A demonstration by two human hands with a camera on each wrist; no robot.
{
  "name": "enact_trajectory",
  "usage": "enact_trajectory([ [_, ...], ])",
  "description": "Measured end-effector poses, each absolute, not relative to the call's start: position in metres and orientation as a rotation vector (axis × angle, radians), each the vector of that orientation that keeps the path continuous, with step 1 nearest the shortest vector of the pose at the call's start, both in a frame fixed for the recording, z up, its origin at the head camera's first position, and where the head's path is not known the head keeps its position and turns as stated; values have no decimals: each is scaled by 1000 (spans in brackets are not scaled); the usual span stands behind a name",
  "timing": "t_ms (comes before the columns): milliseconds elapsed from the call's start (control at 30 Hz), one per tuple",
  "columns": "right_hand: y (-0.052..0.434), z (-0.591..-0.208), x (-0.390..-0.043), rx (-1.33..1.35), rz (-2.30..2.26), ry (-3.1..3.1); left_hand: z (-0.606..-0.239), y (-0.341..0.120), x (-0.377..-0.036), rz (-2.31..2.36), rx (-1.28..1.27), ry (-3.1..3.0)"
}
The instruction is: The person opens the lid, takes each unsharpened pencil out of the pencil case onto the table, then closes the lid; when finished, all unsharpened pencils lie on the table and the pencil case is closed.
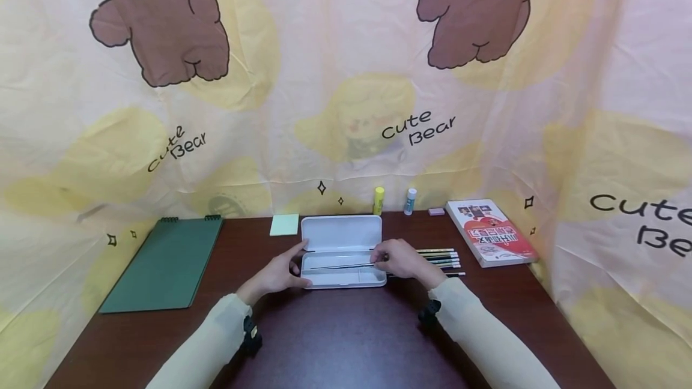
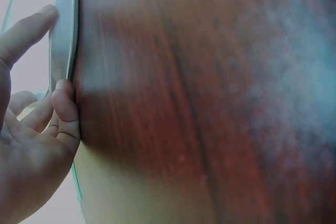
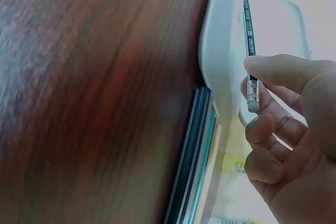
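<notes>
An open white pencil case (image 1: pixel 342 251) lies on the dark wooden table (image 1: pixel 335 335), lid raised toward the back. My left hand (image 1: pixel 281 272) holds the case's left end, thumb and fingers around its rim (image 2: pixel 63 40). My right hand (image 1: pixel 402 260) pinches the eraser end of a dark pencil (image 1: pixel 340 266) (image 3: pixel 249 30), which lies lengthwise over the case's tray (image 3: pixel 223 51). Several more pencils (image 1: pixel 440 257) lie side by side on the table just right of the case, their edges (image 3: pixel 191 161) seen in the right wrist view.
A green spiral notebook (image 1: pixel 164 263) lies at the left, a yellow sticky pad (image 1: pixel 284 224) behind the case. A yellow glue stick (image 1: pixel 378 200), a small white bottle (image 1: pixel 411 201), a pink eraser (image 1: pixel 436 211) and a red book (image 1: pixel 489 232) stand at the back right. A bear-printed curtain (image 1: pixel 346 77) surrounds the table.
</notes>
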State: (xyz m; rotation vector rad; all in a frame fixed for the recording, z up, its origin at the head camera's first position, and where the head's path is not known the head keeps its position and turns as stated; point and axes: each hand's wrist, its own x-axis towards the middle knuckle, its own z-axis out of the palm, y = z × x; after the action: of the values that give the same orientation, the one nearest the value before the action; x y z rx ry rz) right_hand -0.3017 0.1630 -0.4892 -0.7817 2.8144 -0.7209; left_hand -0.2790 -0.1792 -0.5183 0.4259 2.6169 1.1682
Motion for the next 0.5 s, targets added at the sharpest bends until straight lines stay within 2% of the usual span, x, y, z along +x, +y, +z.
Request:
enact_trajectory([
  [233,182,-484,-298,-797,-775,2847,-518,-180,-278,1175,428,2614],
  [500,219,-475,-295,-697,-792,2852,-517,-180,-277,1174,418,2615],
])
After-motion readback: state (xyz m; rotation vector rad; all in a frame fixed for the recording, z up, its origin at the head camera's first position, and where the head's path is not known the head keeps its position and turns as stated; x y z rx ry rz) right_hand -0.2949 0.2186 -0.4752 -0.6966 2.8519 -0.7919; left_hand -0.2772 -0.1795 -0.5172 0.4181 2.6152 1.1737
